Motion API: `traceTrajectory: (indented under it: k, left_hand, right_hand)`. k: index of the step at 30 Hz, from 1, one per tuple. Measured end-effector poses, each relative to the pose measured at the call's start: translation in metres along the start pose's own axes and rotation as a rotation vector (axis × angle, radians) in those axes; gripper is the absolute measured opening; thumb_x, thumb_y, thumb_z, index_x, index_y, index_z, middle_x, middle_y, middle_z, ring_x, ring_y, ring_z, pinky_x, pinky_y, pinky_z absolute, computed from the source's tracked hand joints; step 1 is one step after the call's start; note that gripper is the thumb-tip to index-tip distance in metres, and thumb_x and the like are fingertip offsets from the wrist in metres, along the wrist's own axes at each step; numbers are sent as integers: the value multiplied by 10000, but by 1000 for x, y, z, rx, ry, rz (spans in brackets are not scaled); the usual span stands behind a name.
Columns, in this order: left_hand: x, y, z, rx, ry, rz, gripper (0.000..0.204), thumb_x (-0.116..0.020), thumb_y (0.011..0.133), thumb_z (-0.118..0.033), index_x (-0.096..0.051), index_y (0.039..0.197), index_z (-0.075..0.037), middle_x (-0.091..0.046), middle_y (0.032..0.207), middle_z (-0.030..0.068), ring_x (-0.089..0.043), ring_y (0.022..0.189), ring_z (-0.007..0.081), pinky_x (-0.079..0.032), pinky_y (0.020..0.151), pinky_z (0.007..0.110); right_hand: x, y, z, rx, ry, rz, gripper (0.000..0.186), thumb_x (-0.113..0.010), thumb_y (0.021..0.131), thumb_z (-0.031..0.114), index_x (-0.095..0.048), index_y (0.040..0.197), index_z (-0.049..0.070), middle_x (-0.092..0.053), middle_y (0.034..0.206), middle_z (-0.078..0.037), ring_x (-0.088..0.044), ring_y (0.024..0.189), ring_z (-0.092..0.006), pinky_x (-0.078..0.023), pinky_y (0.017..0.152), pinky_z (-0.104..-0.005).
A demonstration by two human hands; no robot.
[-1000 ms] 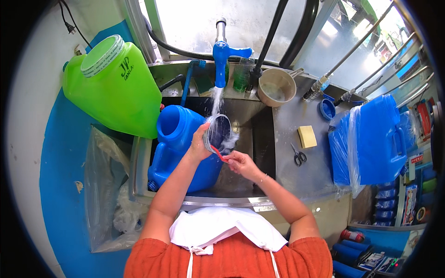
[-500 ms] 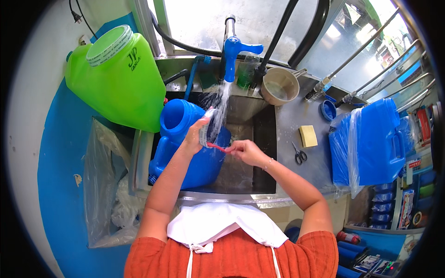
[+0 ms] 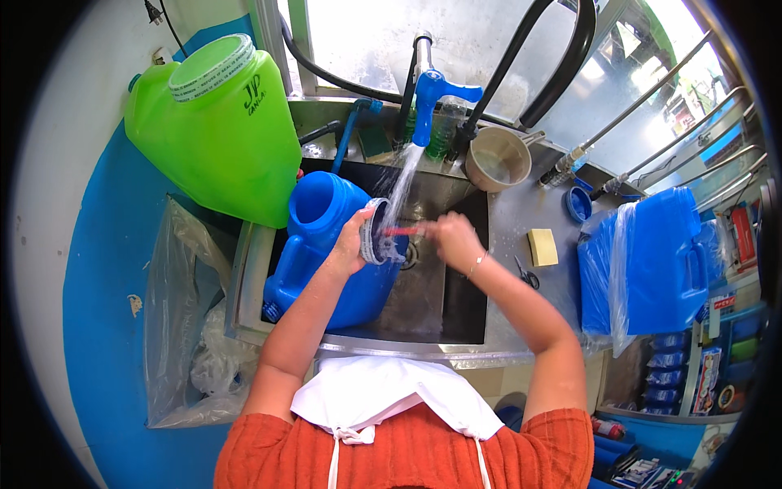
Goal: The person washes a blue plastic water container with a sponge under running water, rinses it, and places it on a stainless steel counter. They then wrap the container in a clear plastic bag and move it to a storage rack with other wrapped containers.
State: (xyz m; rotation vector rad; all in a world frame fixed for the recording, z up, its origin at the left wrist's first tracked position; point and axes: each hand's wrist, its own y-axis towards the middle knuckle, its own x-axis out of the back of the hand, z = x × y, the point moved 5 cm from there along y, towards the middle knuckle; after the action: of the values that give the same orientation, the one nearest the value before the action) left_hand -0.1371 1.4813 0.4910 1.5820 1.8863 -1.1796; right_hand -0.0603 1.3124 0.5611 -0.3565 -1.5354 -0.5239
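My left hand grips a round jug cap by its edge, its hollow side turned to the right. In my closed right hand is a slim red brush, like a toothbrush, reaching into the cap's hollow; its bristles are hidden by splashing water. Water streams onto the cap from a tap with a blue lever and spout. Below and left of the cap, a blue jug leans in the steel sink, its wide mouth uncovered.
A large green jug stands at the sink's left. On the right counter are a beige dipper, a blue cap, a yellow sponge, scissors and a plastic-wrapped blue jug. A clear plastic bag hangs at left.
My left hand has turned the cap so its hollow faces right. My right hand has risen and moved right, bringing the brush inside the cap. The view has shifted slightly.
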Motion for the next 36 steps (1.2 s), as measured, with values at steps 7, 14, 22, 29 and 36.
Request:
traceTrajectory:
  k: [7,14,22,29,36]
  left_hand:
    - [-8,2,12,-48,86,1,390,-571,909,-348,-598,1200,-91,-666,958,57,-653,818,177,-545,709,336]
    - [-20,8,32,31,-28,24,363,-515,938,-426,-629,1126,-138,-678,970,41,-655,836,185,-546,727,386]
    - [0,10,14,-143,134,-59,452,-501,952,-371,-536,1310,-97,-632,1072,62,-621,922,180,-511,830,336]
    - [-9,9,35,52,-249,406,720,-443,909,-580,-411,1442,-96,-480,1377,184,-488,1204,406,-452,960,494]
    - [-35,-22,49,203,-654,624,905,-434,861,-719,-251,1522,-128,-238,1508,332,-290,1321,613,-378,988,709]
  right_hand:
    - [-63,-40,-3,-299,1114,537,269,-621,940,156,-709,1192,196,-528,569,-3,-459,515,-68,-408,488,-274]
    - [31,7,-26,257,-220,-454,319,-641,798,162,-725,1086,271,-568,771,-30,-568,868,-234,-431,799,-378]
    - [-9,-32,32,-9,758,50,285,-599,913,89,-695,1180,119,-606,583,-97,-601,543,-217,-466,518,-349]
    - [-7,-30,-78,-559,1269,191,274,-509,1011,243,-654,1212,125,-577,639,-29,-456,439,-73,-367,403,-228]
    - [47,25,-192,-592,-60,-368,245,-621,866,197,-698,1078,101,-674,981,-173,-635,947,-366,-517,814,-465]
